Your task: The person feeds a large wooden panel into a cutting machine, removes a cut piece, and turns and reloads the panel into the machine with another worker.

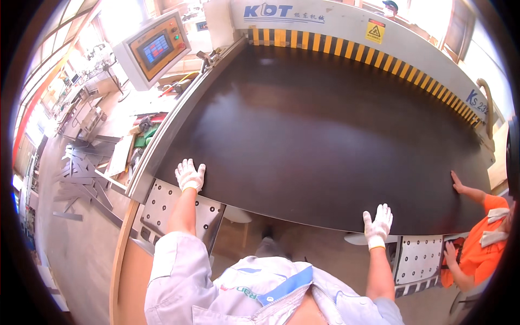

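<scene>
A large dark board (292, 146) with a smooth, faintly shiny face lies flat before me on the machine. My left hand (189, 176), in a white glove, rests on the board near its left front corner, fingers spread. Toward the right, my right hand (377, 223), gloved too, lies with its fingers stretched out over the board's front edge. Neither hand grips anything. At the board's right end a co-worker in an orange shirt (485, 238) lays a bare hand (465, 187) on its surface.
Yellow-and-black stripes (346, 49) line the machine beam (346, 24) across the board's far side. A control panel (154, 49) stands at the far left. Perforated support tables (420, 259) sit under the front edge. Dark offcut strips (89, 173) litter the left floor. Another person stands behind the beam.
</scene>
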Motion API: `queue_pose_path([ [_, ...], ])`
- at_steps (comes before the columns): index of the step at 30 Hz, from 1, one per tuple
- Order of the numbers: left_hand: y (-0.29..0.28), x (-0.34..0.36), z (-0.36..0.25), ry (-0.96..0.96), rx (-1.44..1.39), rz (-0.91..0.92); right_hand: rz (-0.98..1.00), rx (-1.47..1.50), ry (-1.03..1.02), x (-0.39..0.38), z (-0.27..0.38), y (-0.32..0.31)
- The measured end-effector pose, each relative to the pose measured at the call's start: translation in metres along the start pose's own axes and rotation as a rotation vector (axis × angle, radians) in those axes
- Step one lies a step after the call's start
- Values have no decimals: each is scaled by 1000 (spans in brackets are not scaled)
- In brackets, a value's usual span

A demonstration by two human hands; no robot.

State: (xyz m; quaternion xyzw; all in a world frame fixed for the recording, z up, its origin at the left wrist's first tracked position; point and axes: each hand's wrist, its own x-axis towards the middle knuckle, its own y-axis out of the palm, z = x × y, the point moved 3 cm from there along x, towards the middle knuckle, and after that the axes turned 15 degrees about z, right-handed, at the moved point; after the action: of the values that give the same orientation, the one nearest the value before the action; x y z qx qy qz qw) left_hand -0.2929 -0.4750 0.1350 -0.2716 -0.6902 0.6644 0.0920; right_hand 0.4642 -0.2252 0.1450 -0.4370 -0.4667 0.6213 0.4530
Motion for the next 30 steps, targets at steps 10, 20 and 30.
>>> queue_pose_path([
  [10, 1, 7, -3, 9, 20, -61, -58, 10, 15, 8, -6, 10],
  [20, 3, 7, 6, -9, 9, -103, -87, 28, 12, 10, -3, 12],
  [30, 2, 3, -2, -18, -8, -77, -68, 14, 12, 7, -10, 13],
])
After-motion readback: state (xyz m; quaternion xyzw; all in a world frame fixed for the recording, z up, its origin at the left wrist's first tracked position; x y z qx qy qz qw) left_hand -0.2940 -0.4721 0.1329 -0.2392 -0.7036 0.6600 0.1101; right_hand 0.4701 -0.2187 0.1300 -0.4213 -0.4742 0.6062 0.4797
